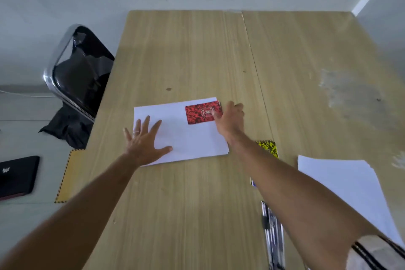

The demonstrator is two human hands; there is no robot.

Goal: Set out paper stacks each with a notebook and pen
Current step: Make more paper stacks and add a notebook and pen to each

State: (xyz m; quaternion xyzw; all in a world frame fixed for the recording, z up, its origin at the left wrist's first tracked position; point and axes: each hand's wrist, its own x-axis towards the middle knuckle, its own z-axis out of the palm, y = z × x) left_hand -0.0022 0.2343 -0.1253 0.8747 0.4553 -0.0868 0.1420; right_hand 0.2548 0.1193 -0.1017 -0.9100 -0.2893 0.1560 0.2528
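Red notebook [203, 112] under right hand [230, 121]

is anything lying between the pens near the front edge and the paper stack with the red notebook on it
Nothing visible does. Bare table lies between the pens and the paper stack bearing the red notebook. The right forearm only passes above, beside that path; the left hand presses the stack's near-left corner.

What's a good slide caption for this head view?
Left hand steadies paper stack; right hand places red notebook.

Ring on left hand [143, 141]; pale, black-striped sleeve [372, 254] at right arm.
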